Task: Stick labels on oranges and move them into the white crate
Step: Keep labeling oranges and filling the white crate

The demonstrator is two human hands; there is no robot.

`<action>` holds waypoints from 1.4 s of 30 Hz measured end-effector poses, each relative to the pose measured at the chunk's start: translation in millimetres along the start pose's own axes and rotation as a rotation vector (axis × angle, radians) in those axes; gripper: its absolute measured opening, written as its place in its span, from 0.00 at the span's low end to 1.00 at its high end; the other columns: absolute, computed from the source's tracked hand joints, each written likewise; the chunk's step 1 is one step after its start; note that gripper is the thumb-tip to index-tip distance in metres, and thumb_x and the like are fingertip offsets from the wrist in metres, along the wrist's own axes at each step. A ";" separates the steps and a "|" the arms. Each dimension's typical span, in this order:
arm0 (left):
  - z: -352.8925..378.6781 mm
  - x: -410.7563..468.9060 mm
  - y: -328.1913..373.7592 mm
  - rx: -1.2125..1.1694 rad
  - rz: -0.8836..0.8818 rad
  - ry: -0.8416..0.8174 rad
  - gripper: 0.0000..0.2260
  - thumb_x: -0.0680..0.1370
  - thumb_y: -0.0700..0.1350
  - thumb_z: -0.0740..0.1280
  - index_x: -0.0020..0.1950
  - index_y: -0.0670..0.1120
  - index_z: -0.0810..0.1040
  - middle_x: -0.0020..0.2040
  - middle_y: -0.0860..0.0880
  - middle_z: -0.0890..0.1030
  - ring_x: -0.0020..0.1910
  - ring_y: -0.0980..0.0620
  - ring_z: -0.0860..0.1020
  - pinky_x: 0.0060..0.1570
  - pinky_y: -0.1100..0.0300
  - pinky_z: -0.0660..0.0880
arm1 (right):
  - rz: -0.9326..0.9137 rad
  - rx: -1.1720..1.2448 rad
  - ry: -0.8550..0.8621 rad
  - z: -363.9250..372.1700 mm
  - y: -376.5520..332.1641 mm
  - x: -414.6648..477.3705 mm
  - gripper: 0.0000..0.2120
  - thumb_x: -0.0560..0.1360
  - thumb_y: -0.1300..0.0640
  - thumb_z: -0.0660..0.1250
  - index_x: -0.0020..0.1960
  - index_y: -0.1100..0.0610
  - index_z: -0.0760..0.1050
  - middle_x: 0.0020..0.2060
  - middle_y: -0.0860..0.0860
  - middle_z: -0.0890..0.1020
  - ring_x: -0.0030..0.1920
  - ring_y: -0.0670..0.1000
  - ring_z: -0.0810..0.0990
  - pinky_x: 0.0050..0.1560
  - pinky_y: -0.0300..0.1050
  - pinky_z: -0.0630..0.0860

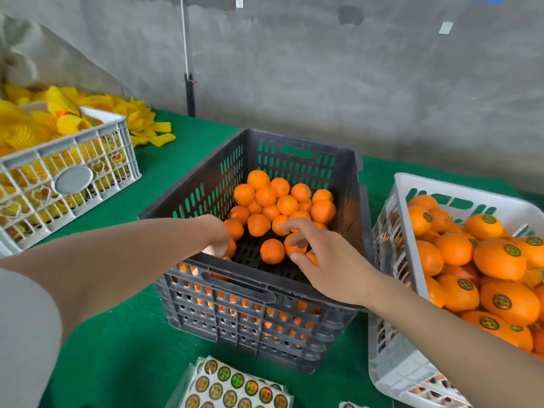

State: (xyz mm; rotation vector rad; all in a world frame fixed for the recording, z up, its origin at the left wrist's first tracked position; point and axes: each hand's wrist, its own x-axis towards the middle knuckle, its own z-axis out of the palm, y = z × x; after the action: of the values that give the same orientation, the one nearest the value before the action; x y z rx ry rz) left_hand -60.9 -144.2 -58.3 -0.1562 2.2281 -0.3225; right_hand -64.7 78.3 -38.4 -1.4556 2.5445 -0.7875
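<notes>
A dark grey crate (294, 139) at the centre holds several unlabelled oranges (287, 204). My left hand (217, 237) reaches down into its near left corner beside an orange (234, 229); its fingers are hidden, so I cannot tell its grasp. My right hand (321, 254) is over the near right part of the pile, with thumb and curled fingers round one orange (297, 248). The white crate (459, 187) on the right holds several labelled oranges (497, 257). A sheet of round labels (235, 384) lies at the near edge.
Another white crate (73, 142) at the left is packed with yellow foam nets (23, 134), and more nets (147, 125) lie behind it. Green cloth (117, 334) covers the table. A grey wall stands close behind.
</notes>
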 end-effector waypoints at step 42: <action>-4.8 -162.9 234.4 -2.332 0.934 -0.088 0.26 0.65 0.42 0.73 0.61 0.37 0.76 0.53 0.36 0.82 0.46 0.41 0.84 0.39 0.51 0.81 | 0.254 0.296 0.601 -78.7 -5.2 -193.0 0.07 0.76 0.60 0.65 0.40 0.52 0.72 0.50 0.50 0.76 0.53 0.45 0.74 0.53 0.51 0.75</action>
State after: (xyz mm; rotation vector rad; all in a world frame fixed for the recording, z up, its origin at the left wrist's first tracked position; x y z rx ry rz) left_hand 37.0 117.6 -0.2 -0.2473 1.1400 2.5846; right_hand 16.2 266.4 1.2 -0.8719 2.7495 -1.6666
